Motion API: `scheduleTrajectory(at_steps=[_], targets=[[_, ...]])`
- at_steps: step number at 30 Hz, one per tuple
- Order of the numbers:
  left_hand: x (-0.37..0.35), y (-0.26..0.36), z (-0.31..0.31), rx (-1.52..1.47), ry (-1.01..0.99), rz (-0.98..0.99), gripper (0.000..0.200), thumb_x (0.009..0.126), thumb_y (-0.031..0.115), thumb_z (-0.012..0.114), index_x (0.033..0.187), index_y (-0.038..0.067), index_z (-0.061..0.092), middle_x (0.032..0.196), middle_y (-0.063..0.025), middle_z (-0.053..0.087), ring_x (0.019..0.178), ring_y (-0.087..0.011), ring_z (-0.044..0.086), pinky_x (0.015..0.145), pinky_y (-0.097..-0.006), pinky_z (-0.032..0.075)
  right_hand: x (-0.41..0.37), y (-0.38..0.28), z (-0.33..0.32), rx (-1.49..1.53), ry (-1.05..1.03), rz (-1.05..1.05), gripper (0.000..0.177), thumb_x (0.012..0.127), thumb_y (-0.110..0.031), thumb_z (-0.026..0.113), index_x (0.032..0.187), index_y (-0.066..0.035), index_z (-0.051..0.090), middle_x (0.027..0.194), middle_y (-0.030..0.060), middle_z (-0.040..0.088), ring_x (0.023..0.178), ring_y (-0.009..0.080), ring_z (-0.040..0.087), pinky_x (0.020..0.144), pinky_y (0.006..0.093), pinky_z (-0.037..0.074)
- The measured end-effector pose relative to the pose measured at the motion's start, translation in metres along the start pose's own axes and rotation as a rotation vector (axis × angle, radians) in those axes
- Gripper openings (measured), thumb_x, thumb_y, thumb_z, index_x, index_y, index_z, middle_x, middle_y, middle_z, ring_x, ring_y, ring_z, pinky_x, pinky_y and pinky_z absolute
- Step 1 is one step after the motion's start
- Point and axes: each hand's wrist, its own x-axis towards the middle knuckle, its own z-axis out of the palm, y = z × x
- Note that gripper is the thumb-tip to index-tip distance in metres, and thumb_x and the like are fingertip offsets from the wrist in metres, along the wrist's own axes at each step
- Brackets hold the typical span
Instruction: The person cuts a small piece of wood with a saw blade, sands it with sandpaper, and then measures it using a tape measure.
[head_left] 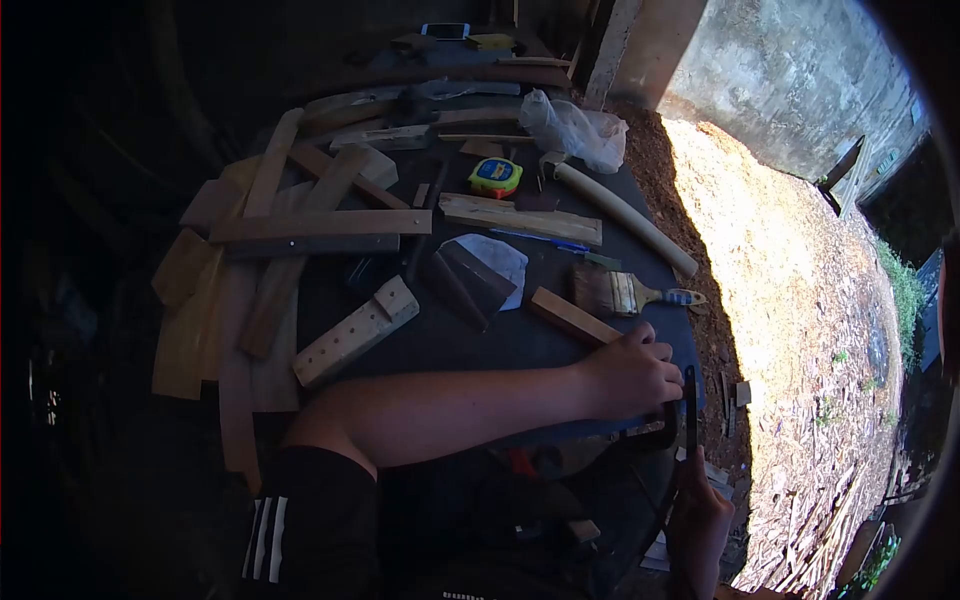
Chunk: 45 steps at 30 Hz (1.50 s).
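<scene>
My left hand (pixel 635 372) is at the right edge of the dark table, its fingers wrapped round a wooden strip (pixel 572 315) that sticks out to the upper left. My right hand (pixel 700 515), lower down and off the table's edge, is closed on a dark, narrow tool (pixel 691 405) with a small hole near its tip. The tool stands roughly upright just right of my left fingers; its kind is too dark to make out. Close above my left hand lies a paintbrush (pixel 630 294) with a worn wooden handle.
A drilled wooden block (pixel 357 333), sandpaper (pixel 475 280), a pen (pixel 540 239), a tape measure (pixel 496 176) and a wooden rod (pixel 625 218) lie on the table. Wood strips (pixel 320 224) pile up at left. A plastic bag (pixel 575 130) sits at the back. Sunlit ground (pixel 790 330) borders the right.
</scene>
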Motion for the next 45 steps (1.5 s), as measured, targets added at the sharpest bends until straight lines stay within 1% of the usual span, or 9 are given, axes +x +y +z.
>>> scheduleTrajectory(at_steps=[6,12,18,27,30,33,39,42,45], targets=[[0.001,0.0,0.001,-0.038,-0.037,-0.013,0.023,0.093,0.026,0.07,0.114,0.022,0.078,0.12,0.0088,0.075,0.113,-0.0136,0.065,0.103,-0.0425,0.041,0.073,-0.001,0.027,-0.016,0.03,0.006,0.06,0.096,0.002,0.06,0.155,-0.01,0.056,0.074,0.0217,0.064,0.065,0.0373,0.071,0.059,0.0478,0.051],[0.001,0.002,0.001,0.016,-0.016,-0.023,0.019,0.095,0.025,0.067,0.11,0.023,0.078,0.118,0.0091,0.075,0.111,-0.0133,0.065,0.103,-0.0426,0.042,0.009,-0.004,0.014,-0.062,0.071,-0.003,0.058,0.098,0.002,0.06,0.154,-0.011,0.056,0.08,0.0247,0.068,0.073,0.0398,0.074,0.062,0.0469,0.054],[0.004,0.001,0.001,-0.03,-0.041,-0.017,0.019,0.094,0.023,0.066,0.108,0.024,0.078,0.116,0.0095,0.075,0.11,-0.0129,0.065,0.102,-0.042,0.041,0.057,-0.001,0.028,-0.031,0.064,0.003,0.055,0.099,0.002,0.06,0.153,-0.009,0.057,0.085,0.0276,0.071,0.082,0.0386,0.077,0.065,0.0443,0.056],[0.003,0.003,0.004,-0.021,-0.039,-0.036,0.017,0.094,0.023,0.066,0.105,0.024,0.079,0.116,0.009,0.075,0.111,-0.0132,0.065,0.103,-0.0423,0.041,0.007,0.002,0.022,-0.075,0.157,-0.088,0.05,0.099,0.001,0.062,0.149,-0.003,0.059,0.081,0.0269,0.07,0.077,0.0375,0.076,0.061,0.0434,0.055],[0.004,0.002,0.005,-0.029,-0.026,-0.022,0.018,0.094,0.024,0.066,0.106,0.024,0.079,0.116,0.0088,0.075,0.112,-0.0131,0.064,0.103,-0.0424,0.04,0.007,-0.005,0.012,-0.035,0.062,-0.009,0.051,0.098,0.002,0.062,0.149,0.0,0.058,0.08,0.0265,0.069,0.074,0.0382,0.074,0.062,0.0434,0.055],[0.002,0.002,0.005,-0.026,-0.005,-0.022,0.019,0.094,0.023,0.065,0.107,0.024,0.08,0.117,0.0088,0.075,0.113,-0.0131,0.064,0.103,-0.0422,0.04,0.002,-0.004,0.016,0.013,0.014,0.072,0.055,0.097,0.003,0.058,0.152,0.0,0.054,0.087,0.027,0.069,0.078,0.0401,0.073,0.068,0.0446,0.056],[0.002,0.002,0.002,-0.025,0.002,-0.027,0.02,0.095,0.022,0.064,0.108,0.023,0.08,0.118,0.0085,0.076,0.113,-0.0136,0.064,0.103,-0.0418,0.04,-0.01,-0.004,0.019,0.03,0.038,0.035,0.063,0.098,0.007,0.055,0.159,-0.005,0.047,0.126,0.0298,0.071,0.107,0.0336,0.075,0.085,0.0386,0.058],[0.001,0.003,0.002,-0.029,0.011,-0.03,0.021,0.096,0.022,0.064,0.109,0.023,0.08,0.118,0.0082,0.076,0.113,-0.0138,0.064,0.103,-0.0417,0.04,-0.015,-0.006,0.007,-0.154,-0.061,0.024,0.064,0.099,0.007,0.053,0.161,-0.006,0.044,0.135,0.0283,0.067,0.116,0.0304,0.073,0.089,0.0374,0.057],[0.001,0.002,0.003,-0.033,0.004,-0.03,0.021,0.096,0.023,0.064,0.11,0.023,0.08,0.118,0.0079,0.076,0.112,-0.0139,0.064,0.103,-0.0414,0.04,-0.024,0.014,0.021,0.119,0.051,0.003,0.064,0.1,0.009,0.05,0.162,-0.007,0.043,0.135,0.0263,0.068,0.11,0.0285,0.073,0.084,0.0364,0.057]])
